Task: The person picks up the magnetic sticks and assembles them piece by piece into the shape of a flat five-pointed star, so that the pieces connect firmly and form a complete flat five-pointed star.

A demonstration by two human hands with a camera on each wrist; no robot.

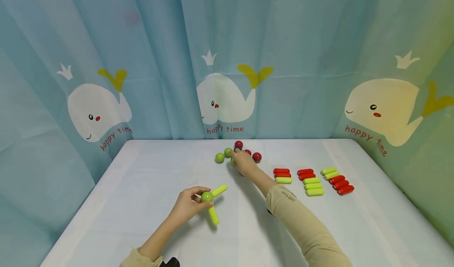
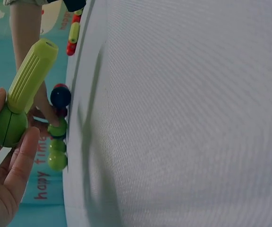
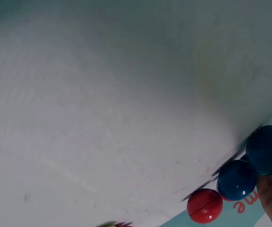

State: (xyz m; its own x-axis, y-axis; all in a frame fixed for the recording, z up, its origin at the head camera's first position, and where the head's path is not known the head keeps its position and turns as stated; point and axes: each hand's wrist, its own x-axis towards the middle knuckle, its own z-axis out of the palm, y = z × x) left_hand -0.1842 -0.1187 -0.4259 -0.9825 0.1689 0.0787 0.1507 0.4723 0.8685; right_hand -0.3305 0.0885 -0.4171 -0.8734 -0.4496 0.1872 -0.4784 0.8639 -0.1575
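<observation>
My left hand (image 1: 189, 204) holds a green ball (image 1: 207, 197) between thumb and fingers, above the table. Two yellow-green grooved rods (image 1: 214, 215) stick out of that ball at an angle to each other. Farther back, my right hand (image 1: 245, 164) reaches down into a cluster of balls. Its fingers touch a green ball (image 2: 57, 127) in the left wrist view; whether they grip it is hidden. Two blue balls (image 3: 267, 150) and a red ball (image 3: 205, 206) lie close by the right hand in its wrist view.
More green balls (image 1: 220, 157) and red balls (image 1: 257, 157) stand at the table's back edge. Red rods (image 1: 306, 172) and yellow-green rods (image 1: 315, 192) lie in three groups on the right of the white table (image 1: 106, 219). A whale-print curtain (image 1: 159, 101) hangs behind.
</observation>
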